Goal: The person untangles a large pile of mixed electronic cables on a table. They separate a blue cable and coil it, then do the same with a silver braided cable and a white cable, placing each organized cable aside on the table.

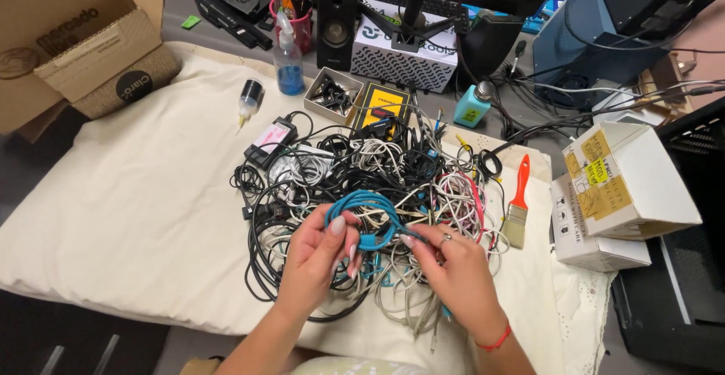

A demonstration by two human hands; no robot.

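Head view: left hand (317, 258) and right hand (453, 265) fingers pinch coiled teal cable (374, 220); big tangled cable pile (362, 186) (mostly unsorted) on cream cloth (136, 216).

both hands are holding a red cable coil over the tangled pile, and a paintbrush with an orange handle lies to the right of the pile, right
Not quite: the cable coil is teal blue, not red, as the head view shows. Both the left hand and right hand hold it over the pile, with the paintbrush lying to the right.
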